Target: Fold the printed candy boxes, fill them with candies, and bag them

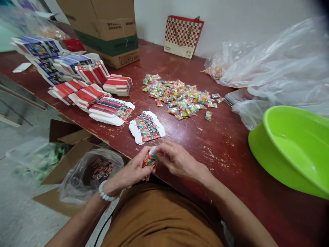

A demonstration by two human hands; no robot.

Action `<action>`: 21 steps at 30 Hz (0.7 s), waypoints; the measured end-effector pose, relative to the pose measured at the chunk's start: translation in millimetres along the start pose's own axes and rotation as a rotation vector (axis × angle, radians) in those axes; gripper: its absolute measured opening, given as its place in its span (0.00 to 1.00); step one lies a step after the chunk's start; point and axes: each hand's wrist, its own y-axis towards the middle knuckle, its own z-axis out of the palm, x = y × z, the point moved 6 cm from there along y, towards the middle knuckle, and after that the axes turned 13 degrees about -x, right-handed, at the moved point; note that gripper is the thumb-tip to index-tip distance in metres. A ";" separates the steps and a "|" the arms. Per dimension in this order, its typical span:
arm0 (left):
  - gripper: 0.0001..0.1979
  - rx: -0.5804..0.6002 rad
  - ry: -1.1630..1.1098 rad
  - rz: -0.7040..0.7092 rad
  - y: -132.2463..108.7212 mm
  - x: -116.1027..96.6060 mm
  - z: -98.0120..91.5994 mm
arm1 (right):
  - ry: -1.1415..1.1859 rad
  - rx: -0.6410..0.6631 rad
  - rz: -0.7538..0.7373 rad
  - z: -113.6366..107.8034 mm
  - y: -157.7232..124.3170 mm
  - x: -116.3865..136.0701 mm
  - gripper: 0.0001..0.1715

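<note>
My left hand (137,166), with a pale bead bracelet on the wrist, is closed around a small red printed box (150,162) at the table's front edge. The box's white top flap stands up. Over its top, my right hand (177,158) has its fingers pinched together on a small candy packet (154,155), mostly hidden by the fingers. Just beyond my hands lies a fanned stack of flat box blanks (147,128). Farther back, a loose pile of wrapped candies (180,97) spreads over the red table (218,144).
Bundled flat boxes (87,94) line the left side before a large cardboard carton (110,31). A checkered paper bag (182,36) stands by the wall. On the right are plastic bags (282,68) and a green basin (285,151). Below left, a lined carton (77,175) holds small boxes.
</note>
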 end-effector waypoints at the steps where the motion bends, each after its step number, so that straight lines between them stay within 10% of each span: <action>1: 0.15 -0.006 0.016 0.011 1.1 0.6 0.4 | 0.010 0.032 -0.006 -0.3 0.7 1.7 0.13; 8: 0.19 -0.040 -0.118 -0.006 3.4 0.0 6.2 | 0.446 -0.234 0.387 -6.7 -0.8 -26.9 0.14; 13: 0.21 -0.113 -0.433 -0.063 4.9 -4.0 13.4 | 0.485 -0.130 0.382 6.8 -2.6 -17.2 0.10; 18: 0.29 -0.176 -0.612 -0.231 8.1 0.2 17.3 | 0.578 -0.371 0.488 -2.2 -9.4 -24.2 0.13; 21: 0.27 -0.214 -0.617 -0.173 9.3 0.5 17.4 | 0.713 -0.222 0.603 14.6 -13.2 -31.1 0.23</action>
